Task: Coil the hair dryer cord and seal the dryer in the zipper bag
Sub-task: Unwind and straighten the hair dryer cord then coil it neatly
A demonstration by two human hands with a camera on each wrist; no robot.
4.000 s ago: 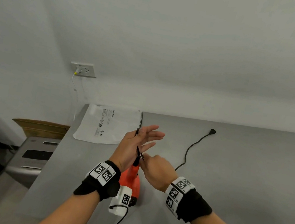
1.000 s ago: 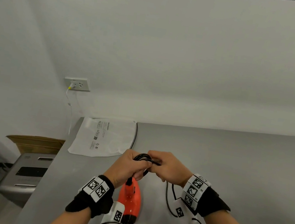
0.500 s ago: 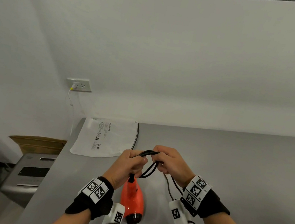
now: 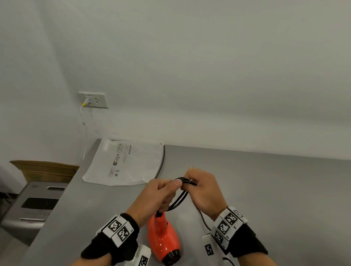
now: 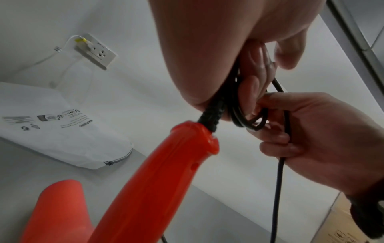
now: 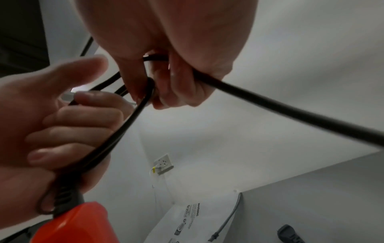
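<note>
The orange hair dryer (image 4: pixel 162 239) tilts over the grey table (image 4: pixel 273 207), handle end up, below my hands. Its black cord (image 4: pixel 179 196) is gathered into several loops between both hands. My left hand (image 4: pixel 169 187) grips the loops just above the dryer's handle (image 5: pixel 158 172). My right hand (image 4: pixel 196 182) pinches the top of the loops (image 5: pixel 245 118), and a free length of cord (image 6: pixel 290 108) runs from its fist down to the table. The white zipper bag (image 4: pixel 123 163) lies flat at the table's far left corner, beyond the hands.
A wall socket (image 4: pixel 93 99) with a white cable plugged in sits above the bag. A cardboard box (image 4: pixel 45 171) and a grey appliance (image 4: pixel 37 205) stand left of the table edge. A small dark object (image 6: pixel 288 233) lies on the table right of the bag.
Four seconds ago the cord lay stretched across the table; now it is gathered in loops. In the last half second my right hand drew the loops' top slightly up and right.
</note>
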